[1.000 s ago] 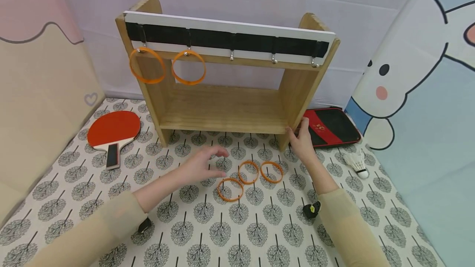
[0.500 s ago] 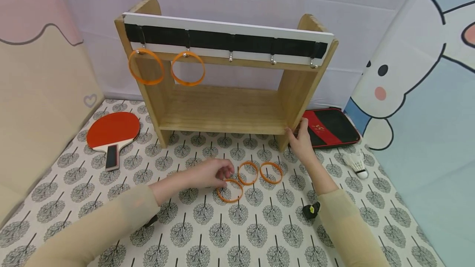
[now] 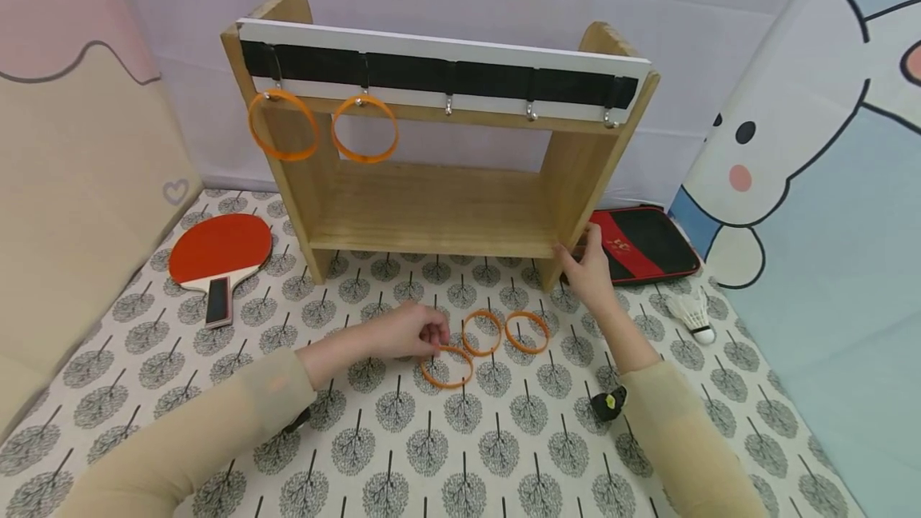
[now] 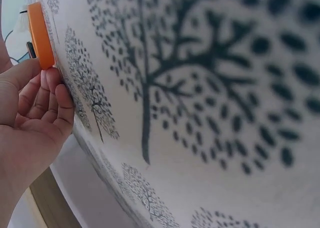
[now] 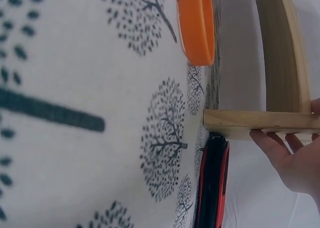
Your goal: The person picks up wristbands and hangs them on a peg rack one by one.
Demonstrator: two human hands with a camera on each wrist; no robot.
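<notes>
My left hand [image 3: 406, 332] is low over the table, its thumb and fingertips pinching the near edge of an orange ring [image 3: 448, 385] that lies on the cloth. In the left wrist view the same ring [image 4: 42, 36] rises from between thumb and forefinger, other fingers curled. Two more orange rings lie to its right, a middle ring [image 3: 464, 334] and a right-hand ring [image 3: 528, 351]. My right hand [image 3: 592, 272] grips the right side panel of a wooden shelf [image 3: 439, 214]; in the right wrist view its fingers lie along the board [image 5: 255, 119].
Two orange rings, an outer ring [image 3: 288, 156] and an inner ring [image 3: 364, 158], hang from left hooks; other hooks [image 3: 531, 112] bear none. A red table tennis bat [image 3: 221, 250] lies left. A black-and-red case [image 3: 647, 242] and a shuttlecock [image 3: 692, 316] lie right.
My left hand has come down and right to the nearest ring, its spread thumb and fingers closing at the ring's edge. The right hand stays on the shelf panel.
</notes>
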